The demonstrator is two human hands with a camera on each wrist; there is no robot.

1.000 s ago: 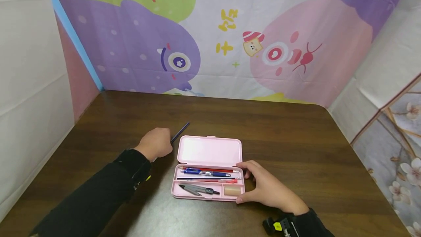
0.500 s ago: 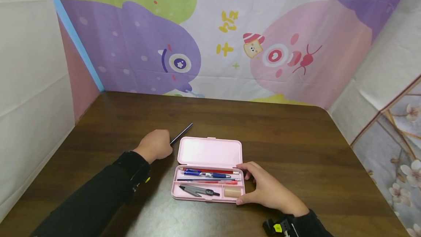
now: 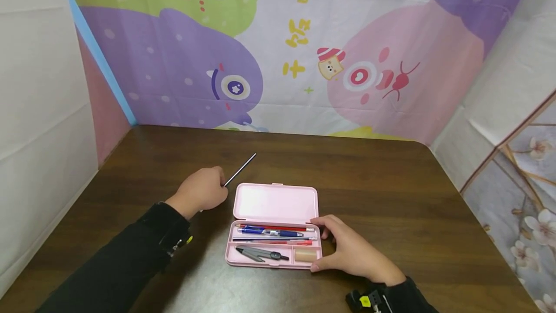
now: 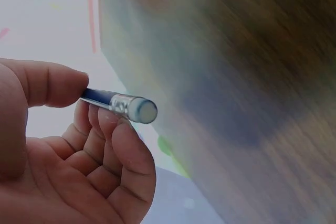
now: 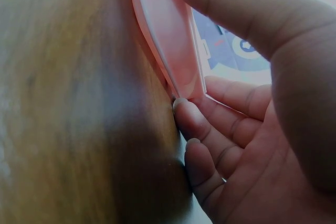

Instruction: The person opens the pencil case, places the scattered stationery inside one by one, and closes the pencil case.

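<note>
My left hand (image 3: 201, 191) pinches a dark blue pencil (image 3: 241, 169) left of and behind the pencil case. In the left wrist view, thumb and fingers hold the pencil (image 4: 102, 96) near its end, where a metal band and pale eraser tip (image 4: 148, 113) show. The pink pencil case (image 3: 275, 202) lies open on the table, its lid folded back. Its right end is held by my right hand (image 3: 354, 250), with the thumb at the front corner and fingers at the back. Close up, fingertips touch the case's wall (image 5: 167, 30) beside the tabletop.
Inside the case lie a blue pen (image 3: 271, 232), red and dark pencils, grey compasses (image 3: 262, 254) and a tan eraser block (image 3: 306, 255) in its own compartment. Around the brown wooden table (image 3: 369, 177) hang a cartoon-print cloth (image 3: 278, 62) and pale side panels.
The pencil's far end has swung up and slightly right, away from me, as my left hand shifts a little. My right hand and the case stay in place.
</note>
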